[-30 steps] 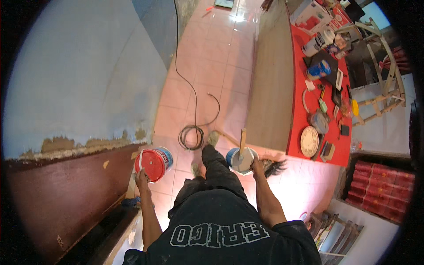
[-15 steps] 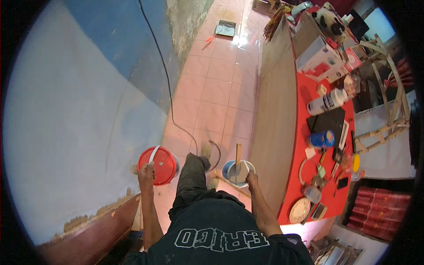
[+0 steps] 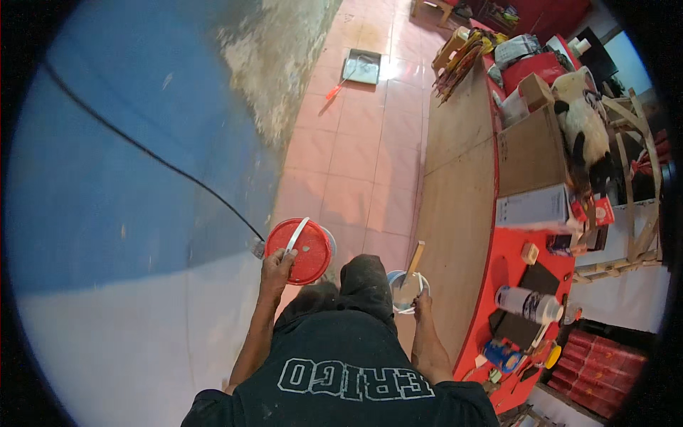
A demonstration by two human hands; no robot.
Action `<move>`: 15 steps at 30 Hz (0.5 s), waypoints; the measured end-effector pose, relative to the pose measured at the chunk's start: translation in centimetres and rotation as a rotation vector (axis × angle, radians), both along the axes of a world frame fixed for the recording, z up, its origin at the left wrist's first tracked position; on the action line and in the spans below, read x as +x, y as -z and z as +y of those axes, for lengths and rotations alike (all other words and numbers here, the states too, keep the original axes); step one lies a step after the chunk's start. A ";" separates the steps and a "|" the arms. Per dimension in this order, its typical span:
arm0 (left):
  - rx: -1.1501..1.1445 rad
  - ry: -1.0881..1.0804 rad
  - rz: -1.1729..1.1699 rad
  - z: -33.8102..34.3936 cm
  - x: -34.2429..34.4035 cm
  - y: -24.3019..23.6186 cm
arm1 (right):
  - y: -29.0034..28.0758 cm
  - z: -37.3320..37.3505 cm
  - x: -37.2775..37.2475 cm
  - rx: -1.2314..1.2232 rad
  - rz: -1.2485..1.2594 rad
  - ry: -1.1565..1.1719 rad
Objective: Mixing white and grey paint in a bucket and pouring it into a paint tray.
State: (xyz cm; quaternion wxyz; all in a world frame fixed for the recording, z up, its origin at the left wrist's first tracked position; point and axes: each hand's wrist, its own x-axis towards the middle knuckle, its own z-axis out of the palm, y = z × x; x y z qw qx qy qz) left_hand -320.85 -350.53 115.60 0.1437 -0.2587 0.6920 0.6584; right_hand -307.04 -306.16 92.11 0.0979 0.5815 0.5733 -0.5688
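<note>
From my left hand [image 3: 277, 272], closed round its white handle, hangs a bucket with a red lid [image 3: 302, 257]. The lid is on, so the inside is hidden. A smaller open pail [image 3: 400, 297] hangs on my right side, and my right hand [image 3: 422, 304] is closed on its white handle. A flat wooden stick [image 3: 415, 259] stands tilted in this pail, its lower end inside. Farther ahead, a dark paint tray [image 3: 363, 65] lies on the floor, with a red-handled tool [image 3: 332, 92] sticking out of it.
A part-painted blue wall [image 3: 142, 178] runs along my left, with a black cable [image 3: 142, 148] in front of it. Along my right stands a long wooden counter [image 3: 452, 206] with a red top, bearing boxes, a white bottle [image 3: 530, 304] and a panda toy [image 3: 585, 132]. Pink tiles [image 3: 348, 153] cover the floor.
I have moved forward along the passage, carrying both pails. The paint tray is nearer, and the counter's far things have come closer. Both hands keep their hold.
</note>
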 end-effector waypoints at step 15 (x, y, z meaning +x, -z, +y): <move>0.692 -0.686 -0.047 15.2 -76.2 1.3 | 3.8 15.3 -79.0 -0.136 0.026 0.091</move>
